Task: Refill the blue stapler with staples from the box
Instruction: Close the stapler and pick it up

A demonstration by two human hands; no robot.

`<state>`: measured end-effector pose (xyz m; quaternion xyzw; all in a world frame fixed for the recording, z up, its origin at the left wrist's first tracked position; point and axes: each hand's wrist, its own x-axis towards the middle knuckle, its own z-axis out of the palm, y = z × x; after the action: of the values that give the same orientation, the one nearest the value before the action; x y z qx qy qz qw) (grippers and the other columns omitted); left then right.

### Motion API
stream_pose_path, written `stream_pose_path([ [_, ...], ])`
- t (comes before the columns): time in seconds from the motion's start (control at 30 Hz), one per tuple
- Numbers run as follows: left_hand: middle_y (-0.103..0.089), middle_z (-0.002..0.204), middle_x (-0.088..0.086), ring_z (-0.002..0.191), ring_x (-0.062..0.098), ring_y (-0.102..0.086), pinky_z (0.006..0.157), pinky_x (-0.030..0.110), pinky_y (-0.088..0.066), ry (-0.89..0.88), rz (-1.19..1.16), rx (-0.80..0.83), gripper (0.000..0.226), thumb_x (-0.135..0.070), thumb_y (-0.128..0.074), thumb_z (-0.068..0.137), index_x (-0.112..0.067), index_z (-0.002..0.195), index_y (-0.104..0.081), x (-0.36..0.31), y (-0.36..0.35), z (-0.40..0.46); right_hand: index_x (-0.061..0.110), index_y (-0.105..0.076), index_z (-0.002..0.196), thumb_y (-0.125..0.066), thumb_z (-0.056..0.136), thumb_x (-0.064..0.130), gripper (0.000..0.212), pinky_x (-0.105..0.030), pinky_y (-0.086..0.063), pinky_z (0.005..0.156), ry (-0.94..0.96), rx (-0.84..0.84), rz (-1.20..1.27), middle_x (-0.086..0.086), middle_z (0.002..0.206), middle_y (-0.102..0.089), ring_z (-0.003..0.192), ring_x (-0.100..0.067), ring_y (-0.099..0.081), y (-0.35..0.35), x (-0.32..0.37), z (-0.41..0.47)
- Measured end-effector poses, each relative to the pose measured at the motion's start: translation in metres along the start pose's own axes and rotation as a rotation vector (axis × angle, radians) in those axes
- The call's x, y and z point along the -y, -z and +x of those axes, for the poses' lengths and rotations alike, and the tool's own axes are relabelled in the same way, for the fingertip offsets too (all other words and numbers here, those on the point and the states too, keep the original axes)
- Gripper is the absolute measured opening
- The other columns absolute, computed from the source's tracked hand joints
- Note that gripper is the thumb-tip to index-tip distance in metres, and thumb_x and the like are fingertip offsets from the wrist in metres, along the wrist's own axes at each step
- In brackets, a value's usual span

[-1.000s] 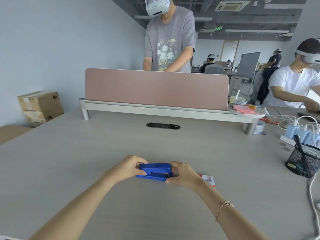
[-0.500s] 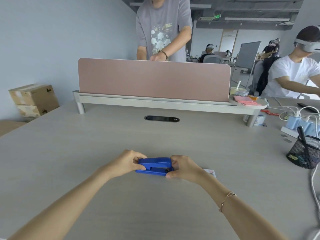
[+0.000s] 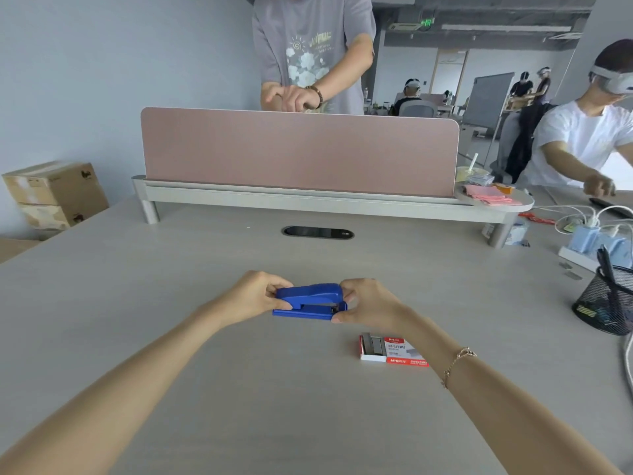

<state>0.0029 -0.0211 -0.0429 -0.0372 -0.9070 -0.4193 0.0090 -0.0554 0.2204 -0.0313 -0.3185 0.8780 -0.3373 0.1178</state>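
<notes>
The blue stapler (image 3: 310, 301) is held just above the grey desk in the middle of the view, lying sideways and closed. My left hand (image 3: 253, 296) grips its left end with thumb and fingers. My right hand (image 3: 368, 301) pinches its right end, where the metal nose shows. A red and white staple box (image 3: 392, 349) lies open on the desk below my right wrist, with grey strips of staples showing in its left half.
A pink divider panel (image 3: 298, 152) on a metal rail crosses the desk behind. A black mesh pen holder (image 3: 608, 303) and chargers with cables (image 3: 589, 234) stand at the right. Persons work behind the divider and at the right. Cardboard boxes (image 3: 54, 197) sit far left.
Both hands stay on the stapler's ends. My right forearm has shifted, so the staple box is now uncovered. The camera has tilted down a little.
</notes>
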Motion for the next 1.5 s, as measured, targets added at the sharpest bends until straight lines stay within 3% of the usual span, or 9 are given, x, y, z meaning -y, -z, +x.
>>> stream_pose_path([
  [0.1,-0.078,0.096,0.001,0.09,0.019,-0.073,0.092,0.041,-0.055,-0.015,0.014,0.002,0.029,-0.006,-0.074,0.079,-0.027,0.099,-0.073,-0.001,0.007,0.022,0.012,-0.064,0.101,-0.074,0.073,0.015,0.03,-0.021,-0.046,0.077,0.002,-0.007,-0.018,-0.001,0.096,-0.066,0.097,-0.018,-0.062,0.013,-0.005,0.017],
  [0.3,-0.077,0.097,-0.001,0.09,0.016,-0.073,0.092,0.042,-0.055,-0.054,0.056,0.0,0.037,-0.008,-0.075,0.079,-0.043,0.086,-0.067,-0.004,0.017,0.08,0.014,-0.064,0.1,-0.074,0.073,0.015,0.029,-0.026,-0.045,0.086,-0.017,-0.034,-0.008,0.001,0.097,-0.067,0.098,-0.016,-0.062,0.038,-0.024,0.061],
  [0.5,-0.077,0.095,-0.001,0.09,0.019,-0.072,0.092,0.044,-0.054,-0.058,0.045,0.026,0.025,-0.008,-0.073,0.081,-0.029,0.094,-0.073,0.011,0.017,0.148,0.024,-0.063,0.091,-0.074,0.073,0.014,0.022,-0.026,-0.045,0.088,-0.046,-0.069,0.005,0.0,0.099,-0.069,0.099,-0.015,-0.062,0.059,-0.053,0.111],
  [0.6,-0.077,0.094,-0.002,0.088,0.02,-0.072,0.091,0.046,-0.054,-0.048,0.042,0.031,0.021,-0.011,-0.074,0.08,-0.025,0.095,-0.073,0.025,0.015,0.181,0.033,-0.06,0.081,-0.074,0.073,0.014,0.025,-0.02,-0.045,0.081,-0.052,-0.076,0.006,0.004,0.094,-0.067,0.094,-0.011,-0.062,0.064,-0.068,0.138],
  [0.9,-0.077,0.089,0.0,0.086,0.026,-0.071,0.087,0.047,-0.055,-0.018,0.04,0.024,0.021,-0.011,-0.076,0.078,-0.027,0.091,-0.072,0.059,0.008,0.25,0.016,-0.065,0.094,-0.075,0.072,0.015,0.024,-0.032,-0.048,0.09,-0.105,-0.077,0.004,-0.003,0.102,-0.07,0.1,-0.017,-0.062,0.07,-0.11,0.202],
  [1.07,-0.077,0.088,0.0,0.086,0.031,-0.069,0.088,0.048,-0.054,-0.002,0.069,0.031,0.022,-0.029,-0.073,0.074,-0.035,0.094,-0.07,0.073,0.011,0.271,0.016,-0.066,0.094,-0.076,0.071,0.014,0.025,-0.027,-0.046,0.085,-0.11,-0.087,0.038,-0.001,0.097,-0.069,0.099,-0.015,-0.062,0.069,-0.124,0.221],
  [1.23,-0.077,0.087,-0.007,0.084,0.022,-0.071,0.089,0.047,-0.054,0.012,0.091,0.028,0.027,-0.036,-0.072,0.071,-0.04,0.097,-0.068,0.075,0.011,0.28,0.017,-0.066,0.098,-0.075,0.071,0.014,0.029,-0.026,-0.047,0.083,-0.129,-0.09,0.082,0.0,0.101,-0.071,0.101,-0.014,-0.063,0.068,-0.133,0.227],
  [1.5,-0.077,0.089,-0.007,0.085,0.018,-0.071,0.09,0.045,-0.054,-0.004,0.084,0.043,0.025,-0.021,-0.076,0.075,-0.036,0.095,-0.07,0.076,0.01,0.279,0.015,-0.064,0.102,-0.074,0.074,0.013,0.03,-0.024,-0.042,0.079,-0.164,-0.058,0.084,-0.005,0.106,-0.069,0.101,-0.018,-0.061,0.069,-0.131,0.229],
])
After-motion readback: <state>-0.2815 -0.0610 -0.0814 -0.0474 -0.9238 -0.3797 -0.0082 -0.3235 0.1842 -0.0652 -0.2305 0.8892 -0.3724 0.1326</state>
